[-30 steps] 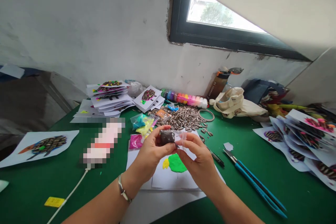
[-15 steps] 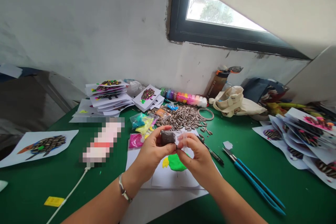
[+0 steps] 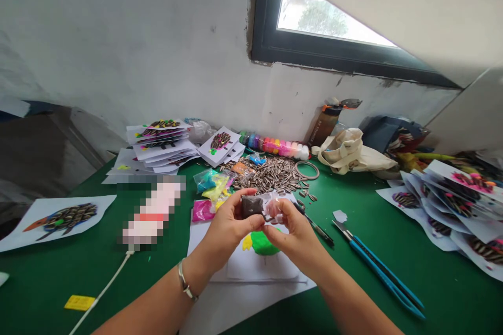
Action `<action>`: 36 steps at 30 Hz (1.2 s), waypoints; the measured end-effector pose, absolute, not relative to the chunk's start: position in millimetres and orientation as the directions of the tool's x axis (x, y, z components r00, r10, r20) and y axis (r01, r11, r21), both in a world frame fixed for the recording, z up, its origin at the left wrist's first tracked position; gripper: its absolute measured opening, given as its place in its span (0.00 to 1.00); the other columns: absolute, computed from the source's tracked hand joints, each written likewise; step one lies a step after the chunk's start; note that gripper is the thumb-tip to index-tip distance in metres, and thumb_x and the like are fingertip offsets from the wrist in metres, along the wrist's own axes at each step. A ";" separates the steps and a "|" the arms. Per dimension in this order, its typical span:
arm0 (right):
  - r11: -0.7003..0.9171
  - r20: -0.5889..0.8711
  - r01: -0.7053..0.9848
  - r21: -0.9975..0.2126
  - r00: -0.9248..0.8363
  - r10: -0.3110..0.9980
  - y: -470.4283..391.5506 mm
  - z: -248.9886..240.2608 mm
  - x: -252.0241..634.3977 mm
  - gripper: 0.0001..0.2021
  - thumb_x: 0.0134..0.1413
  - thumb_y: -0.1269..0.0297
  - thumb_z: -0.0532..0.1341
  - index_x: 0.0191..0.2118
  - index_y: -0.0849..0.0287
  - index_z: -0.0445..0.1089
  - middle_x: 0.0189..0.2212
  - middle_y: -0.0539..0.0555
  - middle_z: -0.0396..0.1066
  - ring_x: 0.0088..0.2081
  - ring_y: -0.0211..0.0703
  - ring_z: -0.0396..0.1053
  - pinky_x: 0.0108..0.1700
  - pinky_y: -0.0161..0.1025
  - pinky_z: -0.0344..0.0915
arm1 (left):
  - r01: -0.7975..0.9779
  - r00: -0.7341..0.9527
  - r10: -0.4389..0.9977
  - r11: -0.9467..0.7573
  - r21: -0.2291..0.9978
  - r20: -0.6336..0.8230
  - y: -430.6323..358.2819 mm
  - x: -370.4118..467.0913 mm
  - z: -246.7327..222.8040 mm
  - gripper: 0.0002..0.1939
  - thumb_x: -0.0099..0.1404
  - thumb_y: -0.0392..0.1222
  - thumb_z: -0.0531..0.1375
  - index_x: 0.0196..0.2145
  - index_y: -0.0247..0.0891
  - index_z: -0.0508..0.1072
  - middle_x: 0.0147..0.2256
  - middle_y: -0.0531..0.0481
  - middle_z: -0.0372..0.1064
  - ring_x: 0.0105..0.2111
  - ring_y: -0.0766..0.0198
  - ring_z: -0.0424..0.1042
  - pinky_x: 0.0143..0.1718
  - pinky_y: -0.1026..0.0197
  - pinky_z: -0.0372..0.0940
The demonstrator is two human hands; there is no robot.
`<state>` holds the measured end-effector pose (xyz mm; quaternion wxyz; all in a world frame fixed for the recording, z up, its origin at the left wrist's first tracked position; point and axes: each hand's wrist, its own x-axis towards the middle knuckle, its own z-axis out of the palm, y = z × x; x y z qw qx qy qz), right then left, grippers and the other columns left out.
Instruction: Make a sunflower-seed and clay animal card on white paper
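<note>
A small clear packet of dark brown modelling clay [image 3: 252, 206] is held up in front of me. My left hand [image 3: 227, 227] grips its left side between thumb and fingers. On the right, my right hand [image 3: 293, 230] pinches the packet's clear plastic wrapper [image 3: 271, 204]. Below the hands lies a white sheet [image 3: 245, 267] bearing a flattened green clay shape [image 3: 264, 243] and a yellow clay piece [image 3: 247, 242] at its left. Packets of yellow clay [image 3: 218, 192] and magenta clay [image 3: 203, 210] rest just beyond my left hand.
Sunflower seeds [image 3: 271, 175] are heaped behind the hands, near a tape ring [image 3: 307, 170]. Blue tweezers [image 3: 387, 275] and a black pen [image 3: 320, 227] lie to the right. Stacks of seed pictures [image 3: 167, 149] stand at both sides. A bottle [image 3: 325, 125] and cloth bag [image 3: 346, 152] sit by the wall.
My right fingers have shifted and curled at the wrapper, and more of its clear plastic shows beside the brown clay. The left hand keeps its grip.
</note>
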<state>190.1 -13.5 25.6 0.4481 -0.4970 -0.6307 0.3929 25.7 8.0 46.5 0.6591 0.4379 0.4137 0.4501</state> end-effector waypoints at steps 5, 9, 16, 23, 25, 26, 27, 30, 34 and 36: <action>0.098 0.092 0.132 -0.986 -0.053 0.994 -10.6 30.5 197.0 0.12 0.52 0.63 0.63 0.43 0.55 0.66 0.40 0.52 0.68 0.41 0.43 0.68 0.43 0.41 0.67 | -0.226 0.246 0.955 0.222 0.949 -0.165 10.0 24.5 48.7 0.29 0.50 0.38 0.70 0.50 0.40 0.69 0.34 0.52 0.71 0.34 0.60 0.71 0.39 0.55 0.69; 0.090 0.082 0.075 -0.993 -0.103 0.991 -9.2 36.6 201.6 0.09 0.52 0.61 0.63 0.38 0.56 0.74 0.47 0.55 0.68 0.47 0.47 0.68 0.44 0.41 0.67 | -0.235 0.267 0.949 0.232 0.944 -0.167 11.6 23.6 47.0 0.31 0.50 0.39 0.70 0.52 0.40 0.67 0.33 0.52 0.71 0.33 0.62 0.71 0.39 0.56 0.69; 0.101 0.082 0.103 -0.989 -0.175 0.981 -9.4 40.7 200.4 0.08 0.50 0.65 0.63 0.36 0.53 0.78 0.43 0.54 0.71 0.45 0.47 0.70 0.44 0.43 0.68 | -0.243 0.299 0.943 0.225 0.944 -0.148 12.7 22.3 40.2 0.30 0.53 0.38 0.69 0.53 0.39 0.66 0.35 0.51 0.69 0.34 0.62 0.69 0.39 0.55 0.70; 0.127 0.099 0.113 -0.985 -0.220 0.971 -11.4 38.2 200.9 0.06 0.50 0.69 0.63 0.34 0.53 0.76 0.45 0.53 0.69 0.50 0.47 0.67 0.50 0.45 0.65 | -0.228 0.294 0.942 0.234 0.945 -0.162 12.9 21.7 40.7 0.30 0.53 0.37 0.69 0.53 0.39 0.65 0.36 0.51 0.68 0.34 0.63 0.70 0.39 0.56 0.70; 0.119 0.092 0.110 -0.987 -0.224 0.970 -11.5 37.3 200.4 0.07 0.51 0.69 0.62 0.35 0.53 0.75 0.46 0.54 0.68 0.50 0.47 0.67 0.50 0.45 0.65 | -0.227 0.292 0.943 0.233 0.946 -0.162 13.0 21.6 41.2 0.31 0.53 0.37 0.70 0.53 0.39 0.66 0.36 0.51 0.69 0.34 0.63 0.70 0.39 0.56 0.70; 0.124 0.096 0.115 -0.986 -0.223 0.970 -11.3 37.1 200.3 0.06 0.51 0.70 0.62 0.35 0.53 0.75 0.45 0.54 0.68 0.50 0.47 0.67 0.50 0.45 0.64 | -0.226 0.293 0.943 0.231 0.946 -0.160 12.8 21.6 41.3 0.31 0.52 0.38 0.70 0.53 0.39 0.66 0.36 0.51 0.69 0.35 0.63 0.70 0.39 0.56 0.70; 0.135 0.106 0.121 -0.983 -0.225 0.969 -11.0 37.0 200.4 0.06 0.51 0.70 0.62 0.34 0.54 0.75 0.44 0.54 0.68 0.49 0.47 0.67 0.50 0.44 0.64 | -0.223 0.296 0.942 0.230 0.947 -0.159 12.5 21.8 41.3 0.31 0.52 0.37 0.70 0.53 0.39 0.66 0.36 0.51 0.69 0.35 0.63 0.70 0.39 0.56 0.70; 0.189 0.150 0.141 -0.972 -0.248 0.957 -10.0 37.5 201.3 0.04 0.51 0.72 0.61 0.31 0.56 0.71 0.39 0.52 0.68 0.44 0.44 0.67 0.48 0.43 0.63 | -0.201 0.311 0.937 0.231 0.952 -0.161 11.2 22.7 41.1 0.30 0.53 0.37 0.69 0.53 0.40 0.66 0.36 0.52 0.69 0.35 0.63 0.70 0.38 0.58 0.70; 0.229 0.175 0.230 -0.946 -0.234 0.956 -10.4 36.8 201.0 0.05 0.51 0.74 0.60 0.29 0.56 0.65 0.33 0.49 0.65 0.38 0.41 0.63 0.43 0.39 0.61 | -0.175 0.307 0.937 0.227 0.958 -0.166 11.1 24.1 40.7 0.31 0.52 0.37 0.69 0.53 0.39 0.66 0.36 0.53 0.70 0.34 0.64 0.70 0.37 0.59 0.70; 0.229 0.176 0.267 -0.936 -0.209 0.962 -10.8 35.4 200.2 0.06 0.50 0.74 0.59 0.29 0.56 0.63 0.32 0.48 0.63 0.37 0.40 0.62 0.41 0.38 0.60 | -0.168 0.302 0.939 0.225 0.960 -0.167 11.7 24.5 40.7 0.31 0.52 0.37 0.69 0.53 0.39 0.66 0.36 0.52 0.70 0.34 0.63 0.71 0.37 0.59 0.71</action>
